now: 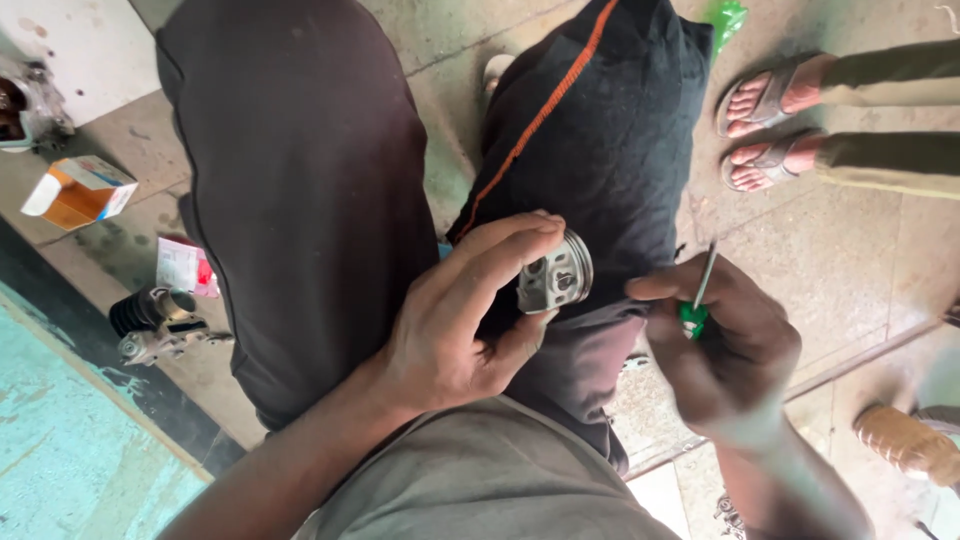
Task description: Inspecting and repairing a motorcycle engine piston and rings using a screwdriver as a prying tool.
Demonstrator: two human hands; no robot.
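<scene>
You are sitting low, looking down at your own legs in dark trousers (300,200). Your left hand (455,320) is holding a small round metal piston (556,274) over your right knee, its grip pinching it between thumb and fingers. Your right hand (725,345) is just to the right of it, its grip pressing together around a thin screwdriver (698,298) with a green handle. The tool's metal tip is pointing up and away from you.

Under you is a stone floor (850,260) made of big grey slabs, looking dusty and stained. On the left, an orange and white box (78,190) is lying on the floor, with a dark metal engine part (160,322) nearer to you. Far right, another person's feet in sandals (765,125) are standing on the slabs.
</scene>
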